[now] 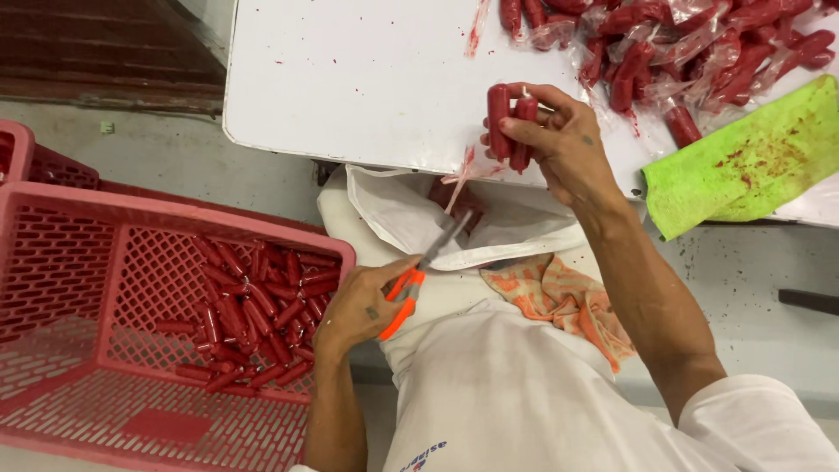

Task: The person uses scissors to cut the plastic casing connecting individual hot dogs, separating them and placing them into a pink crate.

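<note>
We stand at a white desk (350,79) whose near edge crosses the upper part of the view. It is mostly bare on our left and crowded at the far right with a heap of red sausages in torn clear wrapping (673,44). To our left, lower than the desk, sits a large pink plastic crate (96,245) with a lattice wall. Loose red sausages (253,315) lie piled in its near corner, likely so that unwrapped pieces can be dropped there within easy reach. A bright green cloth (743,157), spotted with red, lies over the desk edge on the right. Just below the desk edge a white bag (411,218) hangs open against our apron, its mouth turned up under the hands, which looks suited to catching trimmings. A patterned orange cloth (559,297) is tucked beside it.

Our right hand (559,140) is clamped around two short red sausages (511,127), held upright just over the desk edge. A thin pinkish strip of casing (463,175) trails down from them toward the bag. The sausages are smooth, glossy and deep red, rounded at the ends and pressed side by side.

Our left hand (363,301) is closed through the orange handles of a pair of scissors (424,271). The grey blades point up toward the dangling strip and are slightly parted, with their tips just below it. The two hands are apart, the left lower and nearer to us.
</note>
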